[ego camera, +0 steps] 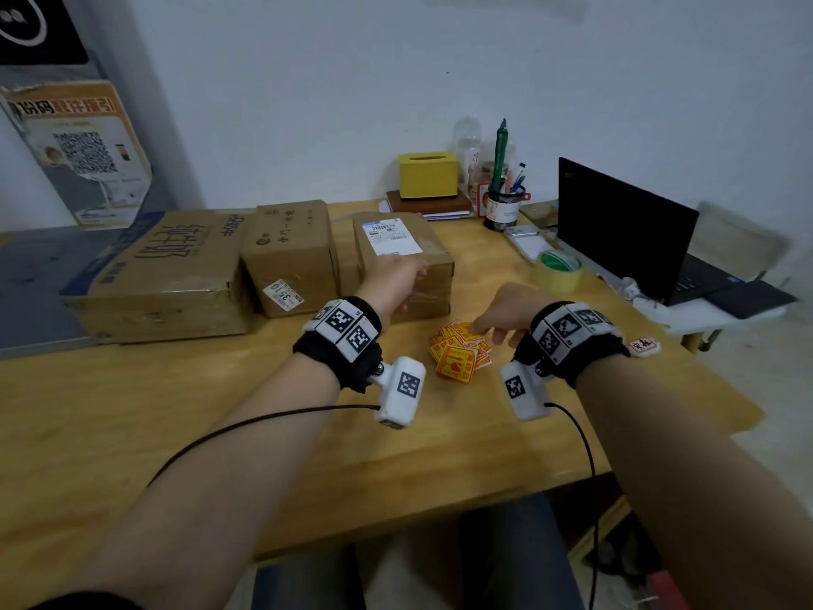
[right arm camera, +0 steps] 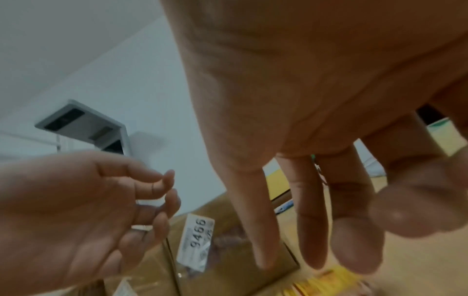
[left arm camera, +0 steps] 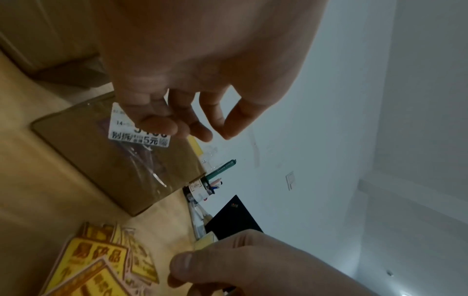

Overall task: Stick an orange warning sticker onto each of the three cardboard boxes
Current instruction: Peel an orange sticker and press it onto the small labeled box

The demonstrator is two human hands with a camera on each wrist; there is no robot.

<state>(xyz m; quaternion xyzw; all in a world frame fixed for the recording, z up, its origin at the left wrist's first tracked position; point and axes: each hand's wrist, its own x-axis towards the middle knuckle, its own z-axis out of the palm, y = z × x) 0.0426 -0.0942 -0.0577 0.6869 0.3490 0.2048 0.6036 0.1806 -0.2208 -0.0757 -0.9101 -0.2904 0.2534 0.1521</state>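
Note:
Three cardboard boxes stand in a row at the back of the wooden table [ego camera: 220, 411]: a large one [ego camera: 162, 275] on the left, a middle one [ego camera: 290, 253], and a right one [ego camera: 402, 244] with a white shipping label. A pile of orange-yellow warning stickers [ego camera: 459, 352] lies in front of the right box. My left hand [ego camera: 409, 275] hovers at that box's front face [left arm camera: 101, 160], fingers [left arm camera: 162, 124] loosely bent and holding nothing. My right hand [ego camera: 486, 330] reaches down over the pile [right arm camera: 329, 280], with its fingers [right arm camera: 263, 230] extended and nothing visibly pinched.
An open black laptop [ego camera: 624, 226] stands at the right. Near it are a roll of tape [ego camera: 556, 270], a phone [ego camera: 521, 233] and a pen holder [ego camera: 503, 204]. A yellow tissue box [ego camera: 427, 173] sits on notebooks by the wall. A small tag [ego camera: 644, 346] lies near the right edge.

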